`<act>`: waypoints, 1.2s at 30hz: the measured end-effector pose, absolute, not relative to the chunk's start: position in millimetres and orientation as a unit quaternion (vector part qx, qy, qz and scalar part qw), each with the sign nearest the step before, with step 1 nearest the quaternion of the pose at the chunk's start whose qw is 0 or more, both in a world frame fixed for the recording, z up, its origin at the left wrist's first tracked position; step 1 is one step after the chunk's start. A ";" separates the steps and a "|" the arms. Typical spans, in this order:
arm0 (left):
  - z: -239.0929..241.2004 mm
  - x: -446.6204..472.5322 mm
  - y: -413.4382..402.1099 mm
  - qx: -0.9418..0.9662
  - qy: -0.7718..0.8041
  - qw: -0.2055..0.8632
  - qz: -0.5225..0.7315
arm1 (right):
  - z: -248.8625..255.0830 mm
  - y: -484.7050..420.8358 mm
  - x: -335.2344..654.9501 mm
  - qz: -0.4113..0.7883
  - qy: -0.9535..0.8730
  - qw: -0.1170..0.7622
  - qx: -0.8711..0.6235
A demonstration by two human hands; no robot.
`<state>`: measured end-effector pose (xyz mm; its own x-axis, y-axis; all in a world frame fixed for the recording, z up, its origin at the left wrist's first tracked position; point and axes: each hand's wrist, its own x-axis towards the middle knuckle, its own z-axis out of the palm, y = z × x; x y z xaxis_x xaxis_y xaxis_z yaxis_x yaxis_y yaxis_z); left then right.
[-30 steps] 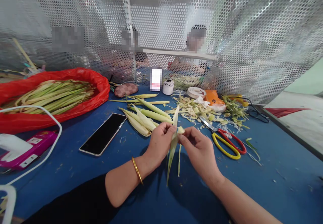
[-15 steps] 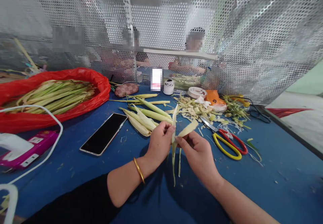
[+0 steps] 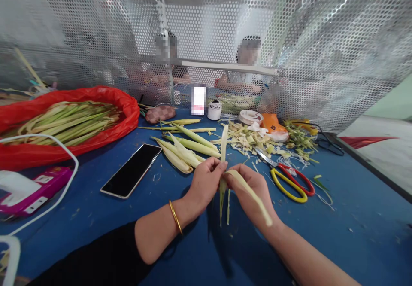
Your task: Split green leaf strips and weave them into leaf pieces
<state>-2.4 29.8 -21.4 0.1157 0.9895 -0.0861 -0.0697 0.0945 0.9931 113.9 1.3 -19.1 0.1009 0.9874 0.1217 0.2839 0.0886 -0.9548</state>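
Above the blue table my left hand [image 3: 207,181], with a gold bangle at its wrist, pinches a pale green husk strip [image 3: 224,142] that stands upright and tapers down below the fingers. My right hand [image 3: 249,185] is closed close beside it, its fingertips hidden behind a second pale husk strip [image 3: 252,189], which drapes over the back of that hand toward the wrist. Thin strip ends hang beneath both hands. Several husk bundles [image 3: 183,150] lie just beyond my left hand. Scissors [image 3: 288,181] with red and yellow handles rest to the right of my right hand.
A black-screened phone [image 3: 131,171] lies left of my hands. Farther left are a red bag [image 3: 128,123] of long leaves and a purple power strip [image 3: 51,183] with a white cable. Husk scraps [image 3: 244,139] and a tape roll [image 3: 250,117] sit before a perforated metal screen [image 3: 212,28]; people sit behind it.
The strip at my right hand has swung from pointing up and right to lying down across the back of that hand. My left hand keeps its pinch in nearly the same place.
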 end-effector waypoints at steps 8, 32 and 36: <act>-25.0 -3.7 35.2 0.464 0.483 0.554 0.494 | -9.8 -12.2 118.5 0.225 -0.652 0.524 -0.500; -15.3 -10.4 34.1 0.443 0.450 0.620 0.465 | 9.5 3.5 128.3 0.577 -0.500 0.419 -0.492; -11.3 -12.5 30.9 0.406 0.449 0.657 0.449 | -8.1 10.1 119.9 0.562 -0.506 0.406 -0.513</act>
<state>-12.5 30.9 -11.3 0.1938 0.9550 -0.2244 -0.2258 0.2660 0.9372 119.9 10.1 -8.1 -0.1437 0.9757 -0.1654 0.0635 -0.1577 -0.9854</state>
